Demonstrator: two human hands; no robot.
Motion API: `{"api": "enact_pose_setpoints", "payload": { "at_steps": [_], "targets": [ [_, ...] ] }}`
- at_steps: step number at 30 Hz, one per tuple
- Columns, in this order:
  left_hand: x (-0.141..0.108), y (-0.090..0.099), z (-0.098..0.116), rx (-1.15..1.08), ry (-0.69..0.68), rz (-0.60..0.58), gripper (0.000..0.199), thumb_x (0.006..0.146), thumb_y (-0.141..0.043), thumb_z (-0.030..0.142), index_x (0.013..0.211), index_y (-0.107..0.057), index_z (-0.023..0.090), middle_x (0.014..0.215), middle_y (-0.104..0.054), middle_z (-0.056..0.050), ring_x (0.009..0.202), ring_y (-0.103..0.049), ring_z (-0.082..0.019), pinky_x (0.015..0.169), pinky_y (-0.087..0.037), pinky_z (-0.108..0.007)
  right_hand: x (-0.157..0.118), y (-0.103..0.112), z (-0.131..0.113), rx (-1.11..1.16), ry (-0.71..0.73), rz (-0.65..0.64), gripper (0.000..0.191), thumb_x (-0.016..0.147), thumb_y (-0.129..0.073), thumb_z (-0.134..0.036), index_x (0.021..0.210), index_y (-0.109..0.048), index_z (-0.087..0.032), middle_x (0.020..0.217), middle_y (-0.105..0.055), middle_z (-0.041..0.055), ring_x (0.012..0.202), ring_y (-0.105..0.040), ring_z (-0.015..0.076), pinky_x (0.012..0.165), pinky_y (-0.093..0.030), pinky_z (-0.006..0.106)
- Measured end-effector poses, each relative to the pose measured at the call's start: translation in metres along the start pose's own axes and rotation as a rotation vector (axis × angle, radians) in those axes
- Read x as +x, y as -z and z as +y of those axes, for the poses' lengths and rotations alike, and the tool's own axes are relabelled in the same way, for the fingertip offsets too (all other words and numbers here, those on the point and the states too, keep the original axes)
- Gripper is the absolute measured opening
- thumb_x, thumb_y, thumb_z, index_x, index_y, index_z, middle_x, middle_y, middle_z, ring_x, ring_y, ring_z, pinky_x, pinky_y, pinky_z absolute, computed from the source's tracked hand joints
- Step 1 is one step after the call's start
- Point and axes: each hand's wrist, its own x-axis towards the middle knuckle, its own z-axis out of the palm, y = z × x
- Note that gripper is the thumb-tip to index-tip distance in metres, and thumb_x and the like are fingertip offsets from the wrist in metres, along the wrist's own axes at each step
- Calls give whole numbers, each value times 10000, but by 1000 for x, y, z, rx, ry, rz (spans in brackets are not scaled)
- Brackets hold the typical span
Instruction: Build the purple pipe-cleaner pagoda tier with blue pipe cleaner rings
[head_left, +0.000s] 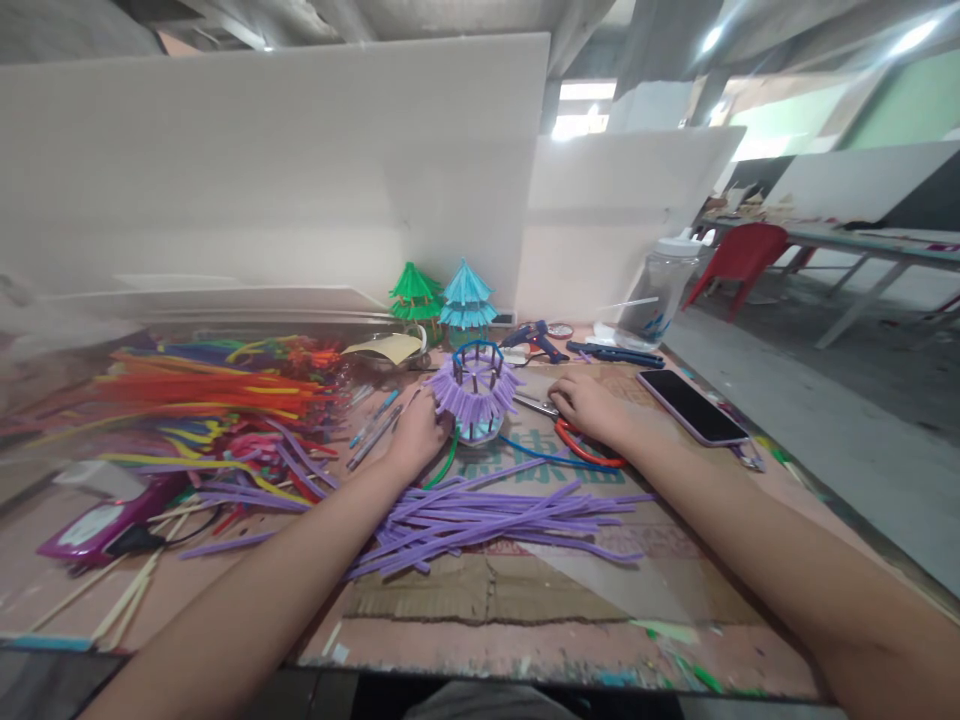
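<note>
My left hand (421, 432) is closed at the left side of a small round pavilion model (474, 395). The model has a purple fringed roof of pipe cleaners, dark posts and a blue ring on top. My right hand (589, 405) is curled over a pair of scissors (536, 403), whose metal blades point left towards the model. A red handle shows below that hand. Blue and green pipe cleaners (517, 447) lie beside the model's base. Nearer to me, a loose pile of purple pipe cleaners (480, 525) spreads over the cardboard (420, 595).
Coloured pipe cleaners (210, 385) heap up on the left, behind a magenta device (94, 525) and wooden sticks (127, 600). Green (415, 292) and light blue (466, 297) pavilion models stand behind, with a glue gun (536, 340). On the right are a phone (691, 405) and a clear bottle (660, 290).
</note>
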Motion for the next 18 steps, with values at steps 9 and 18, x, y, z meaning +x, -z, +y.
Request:
{"api": "enact_pose_setpoints", "payload": {
  "at_steps": [9, 18],
  "targets": [
    [6, 13, -3, 94, 79, -70, 175, 866, -568, 276, 942, -678, 164, 962, -704, -101, 951, -652, -267, 883, -518, -399, 1, 3, -2, 24, -10, -17, 294, 992, -448, -235, 977, -731, -155, 1005, -693, 122, 963, -608, 232, 857, -441, 321],
    [1, 60, 11, 242, 64, -232, 182, 832, -598, 313, 879, -755, 234, 837, -761, -47, 779, -691, -239, 738, -492, -314, 4, 26, -17, 101, -99, -21, 239, 967, -518, -282, 981, -719, -153, 1069, -728, 142, 1005, -635, 262, 867, -454, 348]
  ]
}}
